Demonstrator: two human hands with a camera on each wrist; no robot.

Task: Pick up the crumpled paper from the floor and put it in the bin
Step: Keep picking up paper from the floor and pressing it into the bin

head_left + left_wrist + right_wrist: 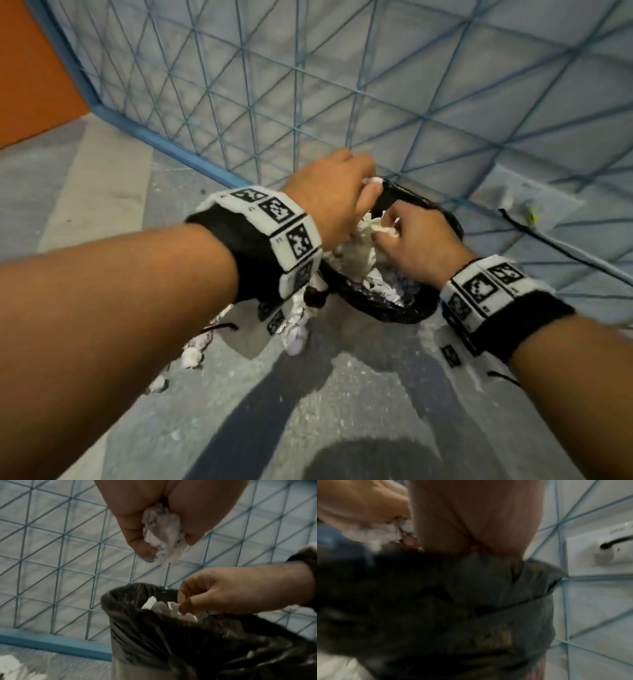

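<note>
A bin lined with a black bag (397,310) (154,635) stands on the floor against a blue grid fence, piled with white crumpled paper (356,260) (161,607). My left hand (368,185) (168,543) hovers above the bin's mouth and grips a wad of crumpled paper (163,531) between thumb and fingers. Over the bin's right side, my right hand (390,224) (183,601) pinches a piece of crumpled paper (387,232) on top of the pile. The right wrist view is blurred and shows mostly my palm and the bag (471,601).
Several loose paper wads (294,330) (191,356) lie on the grey floor left of the bin. The blue wire fence (308,85) runs right behind it. A black cable (548,236) trails at the right, and an orange wall (27,68) stands at far left.
</note>
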